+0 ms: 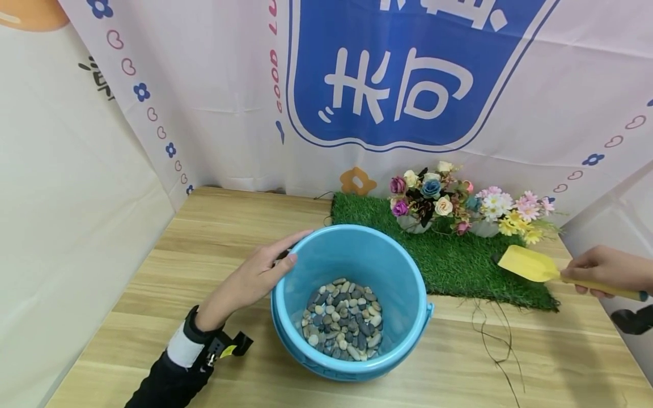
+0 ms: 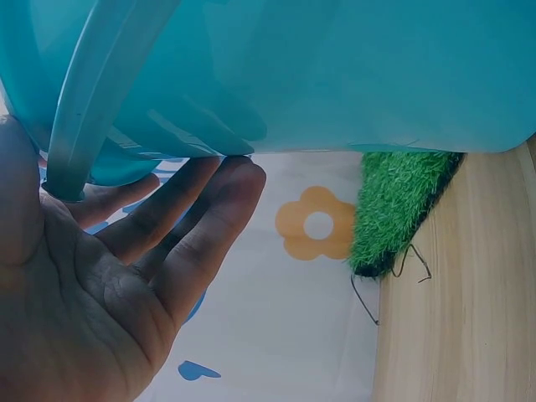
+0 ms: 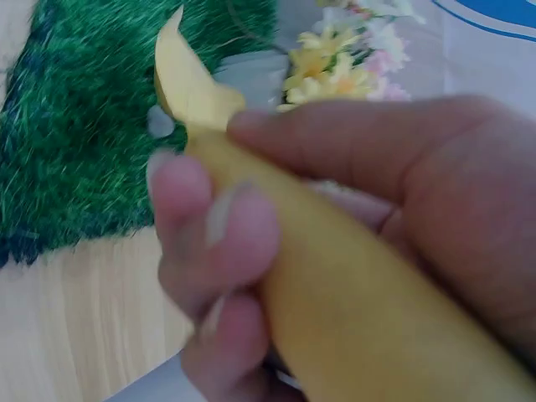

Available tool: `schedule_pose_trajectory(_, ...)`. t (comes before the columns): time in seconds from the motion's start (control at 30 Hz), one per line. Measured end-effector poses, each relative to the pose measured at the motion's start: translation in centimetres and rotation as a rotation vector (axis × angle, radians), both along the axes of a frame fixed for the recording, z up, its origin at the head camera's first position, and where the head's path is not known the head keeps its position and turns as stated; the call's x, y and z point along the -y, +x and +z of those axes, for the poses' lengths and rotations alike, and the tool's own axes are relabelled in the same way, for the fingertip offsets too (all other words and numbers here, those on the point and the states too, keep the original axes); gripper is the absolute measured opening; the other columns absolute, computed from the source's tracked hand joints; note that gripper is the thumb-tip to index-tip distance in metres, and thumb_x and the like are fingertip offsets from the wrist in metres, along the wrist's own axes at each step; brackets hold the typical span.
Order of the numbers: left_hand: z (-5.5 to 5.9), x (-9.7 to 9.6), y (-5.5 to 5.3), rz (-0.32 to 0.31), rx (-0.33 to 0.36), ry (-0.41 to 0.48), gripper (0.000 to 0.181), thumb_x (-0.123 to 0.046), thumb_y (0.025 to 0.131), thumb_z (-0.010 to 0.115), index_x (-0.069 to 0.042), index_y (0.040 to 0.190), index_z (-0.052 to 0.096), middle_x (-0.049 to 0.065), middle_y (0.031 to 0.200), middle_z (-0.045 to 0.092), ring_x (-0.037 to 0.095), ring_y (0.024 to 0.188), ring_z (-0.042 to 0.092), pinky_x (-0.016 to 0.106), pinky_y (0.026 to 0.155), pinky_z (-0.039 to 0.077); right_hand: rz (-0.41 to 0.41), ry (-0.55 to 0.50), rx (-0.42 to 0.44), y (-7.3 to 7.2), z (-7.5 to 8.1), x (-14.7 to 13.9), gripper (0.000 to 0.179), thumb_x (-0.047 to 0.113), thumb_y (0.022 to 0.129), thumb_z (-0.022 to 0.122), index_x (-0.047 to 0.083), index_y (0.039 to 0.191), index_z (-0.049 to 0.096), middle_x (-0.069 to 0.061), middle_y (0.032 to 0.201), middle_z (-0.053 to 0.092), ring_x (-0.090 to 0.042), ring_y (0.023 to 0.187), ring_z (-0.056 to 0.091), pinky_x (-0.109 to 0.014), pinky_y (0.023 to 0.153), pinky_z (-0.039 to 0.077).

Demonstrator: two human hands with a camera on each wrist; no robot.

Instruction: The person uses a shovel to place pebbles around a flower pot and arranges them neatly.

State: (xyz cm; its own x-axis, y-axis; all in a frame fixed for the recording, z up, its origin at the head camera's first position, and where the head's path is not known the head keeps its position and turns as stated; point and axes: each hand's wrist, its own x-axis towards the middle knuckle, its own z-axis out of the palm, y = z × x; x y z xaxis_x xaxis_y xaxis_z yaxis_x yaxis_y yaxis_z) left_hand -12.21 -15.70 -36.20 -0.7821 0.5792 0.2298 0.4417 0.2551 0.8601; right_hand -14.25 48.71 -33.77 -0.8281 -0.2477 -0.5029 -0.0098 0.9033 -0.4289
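A blue plastic bucket (image 1: 352, 368) stands on the table, with grey, tan and white pebbles (image 1: 344, 320) over its bottom. My left hand (image 1: 260, 272) holds its left rim, the thumb over the edge and the fingers against the outer wall. In the left wrist view those fingers (image 2: 209, 230) touch the bucket beside its handle strap (image 2: 92, 92). Off to the right, my right hand (image 1: 607, 271) grips a small yellow shovel (image 1: 530, 263) by its handle. The blade points left above the grass mat's right end. A grey stone (image 3: 161, 122) shows beside the blade in the right wrist view.
Behind the bucket and to its right lies a green grass mat (image 1: 454, 272). Artificial flowers in pots (image 1: 433, 195) stand along its back edge. Loose dark strands (image 1: 502, 357) trail over the wooden table (image 1: 194, 243). A printed cloth (image 1: 229, 85) hangs behind.
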Motion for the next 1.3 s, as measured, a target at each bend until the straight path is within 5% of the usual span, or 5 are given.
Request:
schedule_pose_trajectory(0.33, -0.2, 0.1, 0.1, 0.005, -0.006, 0.005, 0.049, -0.016, 0.11, 0.042, -0.009, 0.159, 0.036, 0.017, 0.151, 0.046, 0.028, 0.097, 0.072, 0.032, 0.068, 0.062, 0.255, -0.512, 0.102, -0.5, 1.4, 1.6, 0.031, -0.004, 0.107, 0.042, 0.003, 0.117, 0.07, -0.01, 0.075, 0.063, -0.018, 0.052, 0.059, -0.037, 0.044, 0.052)
schedule_pose_trajectory(0.47, -0.2, 0.1, 0.2, 0.007, -0.002, 0.009, 0.049, -0.016, 0.11, 0.042, -0.007, 0.158, 0.036, 0.018, 0.149, 0.048, 0.029, 0.095, 0.073, 0.032, 0.067, 0.062, 0.337, -0.626, 0.046, -0.6, 2.4, 3.4, 0.038, -0.014, 0.103, 0.04, 0.004, 0.12, 0.069, -0.009, 0.077, 0.065, -0.019, 0.053, 0.059, -0.035, 0.045, 0.054)
schedule_pose_trajectory(0.63, -0.3, 0.1, 0.2, 0.005, -0.008, 0.013, 0.049, -0.015, 0.11, 0.042, -0.006, 0.158, 0.036, 0.019, 0.15, 0.047, 0.03, 0.097, 0.072, 0.032, 0.068, 0.062, 0.342, -0.64, -0.064, -0.6, 4.3, 6.1, 0.037, -0.016, 0.102, 0.041, 0.001, 0.12, 0.068, -0.009, 0.076, 0.063, -0.025, 0.05, 0.054, -0.037, 0.045, 0.052)
schedule_pose_trajectory(0.87, -0.1, 0.0, 0.1, 0.007, -0.001, 0.013, 0.049, -0.017, 0.11, 0.041, -0.008, 0.158, 0.035, 0.018, 0.15, 0.047, 0.029, 0.094, 0.073, 0.032, 0.067, 0.062, 0.224, -0.39, -0.166, 0.2, 7.1, 10.6, 0.018, 0.011, 0.107, 0.055, 0.009, 0.115, 0.07, -0.007, 0.077, 0.064, -0.025, 0.055, 0.056, -0.036, 0.052, 0.052)
schedule_pose_trajectory(1.3, -0.2, -0.1, 0.1, 0.01, -0.011, 0.014, 0.049, -0.017, 0.11, 0.042, -0.006, 0.157, 0.036, 0.018, 0.149, 0.048, 0.029, 0.094, 0.073, 0.033, 0.064, 0.062, 0.454, -0.56, -0.196, 0.1, 8.2, 17.4, 0.026, -0.003, 0.102, 0.057, 0.012, 0.117, 0.071, -0.001, 0.077, 0.066, -0.016, 0.051, 0.055, -0.031, 0.042, 0.05)
